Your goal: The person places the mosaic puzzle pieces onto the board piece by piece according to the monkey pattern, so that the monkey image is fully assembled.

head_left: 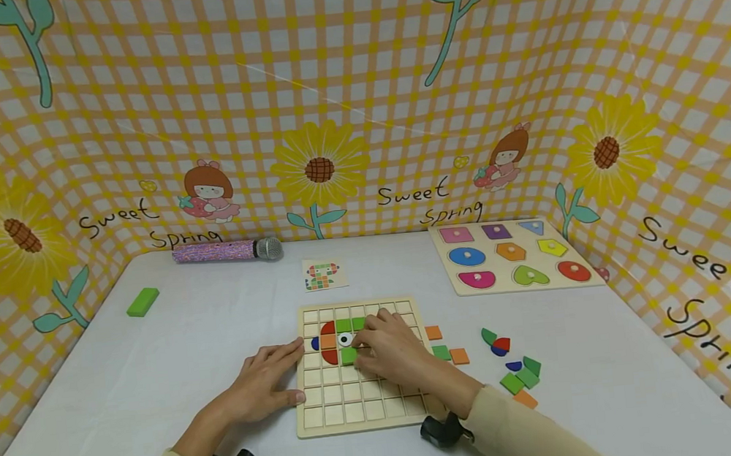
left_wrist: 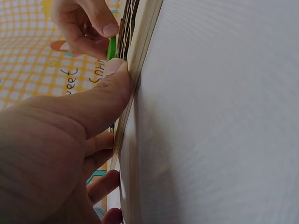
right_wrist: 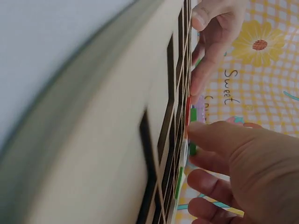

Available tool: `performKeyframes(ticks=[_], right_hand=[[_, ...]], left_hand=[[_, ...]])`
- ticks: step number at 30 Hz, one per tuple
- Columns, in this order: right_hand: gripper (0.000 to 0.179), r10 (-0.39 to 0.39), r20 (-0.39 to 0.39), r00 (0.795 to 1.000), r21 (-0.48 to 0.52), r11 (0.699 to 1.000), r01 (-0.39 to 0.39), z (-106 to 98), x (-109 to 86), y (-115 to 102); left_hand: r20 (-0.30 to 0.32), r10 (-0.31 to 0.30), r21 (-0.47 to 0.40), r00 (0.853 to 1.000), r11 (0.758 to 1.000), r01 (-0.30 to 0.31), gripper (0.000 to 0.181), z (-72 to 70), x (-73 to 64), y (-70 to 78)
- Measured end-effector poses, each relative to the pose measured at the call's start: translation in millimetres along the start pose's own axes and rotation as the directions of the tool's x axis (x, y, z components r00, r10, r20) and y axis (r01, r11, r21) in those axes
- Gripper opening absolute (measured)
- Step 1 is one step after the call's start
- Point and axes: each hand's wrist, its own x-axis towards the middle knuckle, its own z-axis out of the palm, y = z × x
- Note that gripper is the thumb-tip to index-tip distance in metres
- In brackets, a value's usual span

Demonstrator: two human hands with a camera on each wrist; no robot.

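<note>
A wooden grid board (head_left: 331, 416) lies on the white table, partly filled with coloured pieces: red curved pieces (head_left: 330, 357), an orange square (head_left: 328, 342), green squares (head_left: 345, 325), a blue piece and a white eye disc (head_left: 345, 339). My left hand (head_left: 258, 381) rests against the board's left side, fingertips and thumb touching the frame. Over the middle of the grid, my right hand (head_left: 393, 346) pinches a green piece (left_wrist: 111, 48) between thumb and index finger; in the head view that hand hides part of the grid. From the right wrist, the green piece (right_wrist: 193, 148) shows behind the thumb.
Loose orange, green, red and blue pieces (head_left: 511, 383) lie right of the board. Behind it is a small pattern card (head_left: 326, 274). A knobbed shape puzzle (head_left: 521, 283) sits back right; a glittery microphone (head_left: 225, 252) and a green block (head_left: 143, 302) are back left.
</note>
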Motion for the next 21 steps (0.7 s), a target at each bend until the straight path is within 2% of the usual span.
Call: performKeyframes(ticks=[11,21], right_hand=[[0.017,-0.018,-0.03,0.999,-0.018,1.0,0.018,6.0,2.3,2.0],[0.021,-0.015,0.005,1.0,-0.001,1.0,0.015,8.1,3.2,2.8]], left_hand=[[-0.001,0.005,0.006,1.0,1.0,-0.005,0.075,1.5,0.6,-2.0],[-0.002,0.004,0.011,1.0,1.0,-0.004,0.075,2.2,0.9,-2.7]])
